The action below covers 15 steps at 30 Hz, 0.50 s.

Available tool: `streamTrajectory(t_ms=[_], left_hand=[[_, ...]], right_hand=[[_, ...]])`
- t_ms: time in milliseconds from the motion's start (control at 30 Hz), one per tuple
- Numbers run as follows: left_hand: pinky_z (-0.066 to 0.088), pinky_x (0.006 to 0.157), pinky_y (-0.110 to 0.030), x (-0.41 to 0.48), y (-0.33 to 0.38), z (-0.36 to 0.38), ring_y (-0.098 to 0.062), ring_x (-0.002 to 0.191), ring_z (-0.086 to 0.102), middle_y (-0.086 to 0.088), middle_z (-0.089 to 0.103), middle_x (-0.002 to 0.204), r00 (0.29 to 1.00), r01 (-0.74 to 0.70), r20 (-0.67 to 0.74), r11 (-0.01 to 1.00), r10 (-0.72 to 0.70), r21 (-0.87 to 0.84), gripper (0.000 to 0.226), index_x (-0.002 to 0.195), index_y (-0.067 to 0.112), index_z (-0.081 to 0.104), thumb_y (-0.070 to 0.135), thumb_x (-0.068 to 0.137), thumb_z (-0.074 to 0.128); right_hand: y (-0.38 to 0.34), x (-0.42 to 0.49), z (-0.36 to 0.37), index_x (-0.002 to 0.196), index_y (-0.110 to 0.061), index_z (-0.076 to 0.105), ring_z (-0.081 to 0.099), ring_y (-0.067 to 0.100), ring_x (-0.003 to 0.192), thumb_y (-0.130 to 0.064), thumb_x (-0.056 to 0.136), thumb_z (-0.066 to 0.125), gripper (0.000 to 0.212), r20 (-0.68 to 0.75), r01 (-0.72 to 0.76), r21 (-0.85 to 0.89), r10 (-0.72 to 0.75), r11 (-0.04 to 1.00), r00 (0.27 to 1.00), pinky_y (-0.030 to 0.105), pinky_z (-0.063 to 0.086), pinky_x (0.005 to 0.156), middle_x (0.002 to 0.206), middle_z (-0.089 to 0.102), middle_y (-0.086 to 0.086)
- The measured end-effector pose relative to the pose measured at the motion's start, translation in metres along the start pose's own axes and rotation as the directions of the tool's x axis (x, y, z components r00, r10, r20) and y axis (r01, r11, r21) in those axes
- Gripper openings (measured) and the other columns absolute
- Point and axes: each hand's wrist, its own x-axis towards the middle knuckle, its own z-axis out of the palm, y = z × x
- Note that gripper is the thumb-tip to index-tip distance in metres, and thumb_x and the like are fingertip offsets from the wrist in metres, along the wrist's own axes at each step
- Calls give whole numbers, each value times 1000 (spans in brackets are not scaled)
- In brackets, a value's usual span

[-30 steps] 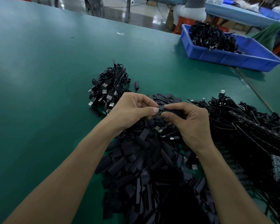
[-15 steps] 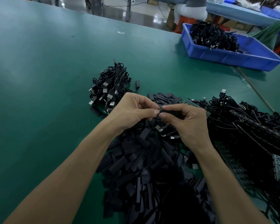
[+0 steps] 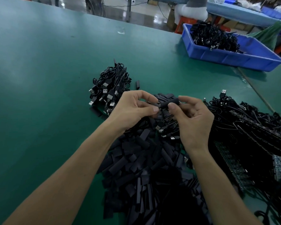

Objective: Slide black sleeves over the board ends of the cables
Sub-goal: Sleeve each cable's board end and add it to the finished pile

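Sleeve (image 3: pixel 169 102) is hanging at 12 o'clock above the sleeve pile (image 3: pixel 144 168), right hand (image 3: pixel 193 120) pinching it thumb-to-forefinger, left hand (image 3: pixel 133 109) pinching the cable end (image 3: pixel 159 106) at its 9 o'clock mouth, so I'm reckoning on lining both up and pushing straight.

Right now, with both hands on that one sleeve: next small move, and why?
Probably slide the black sleeve toward the left hand: the right hand pinches the sleeve, the left pinches at its end; the board end is hidden.
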Motion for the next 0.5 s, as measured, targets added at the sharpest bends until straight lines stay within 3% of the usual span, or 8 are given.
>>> streamTrajectory(t_ms=[100,200,300,500], left_hand=[[60,71,-27,1,-2,0,-19,73,76,-7,77,75,999,-36,-33,999,37,29,19,96,13,67,3,84,78],[59,69,-26,1,-4,2,-19,71,75,-7,77,75,996,-73,-42,997,74,19,20,95,13,64,2,85,77],[61,71,-29,3,-5,4,-20,72,76,-8,77,76,995,-89,-44,996,88,-7,21,95,13,63,0,86,75],[57,69,-21,2,-8,8,-19,71,76,-9,77,75,994,-108,-43,991,105,-75,19,96,9,64,-4,86,73]], right_hand=[[2,-6,7,104,-38,69,74,9,85,-16,83,82,33,-39,19,-32,-20,999,999,28,59,82,88,76,-8],[2,-9,12,117,-31,67,72,3,87,-16,82,82,41,-31,45,-48,-47,998,998,19,55,82,87,74,-22],[0,-10,16,121,-28,67,73,4,90,-16,82,82,44,-25,32,-14,-33,999,999,24,57,85,88,74,-22],[-6,-8,22,111,-43,64,73,3,93,-17,83,82,42,-9,45,-22,-46,999,999,32,59,90,93,74,-14]])
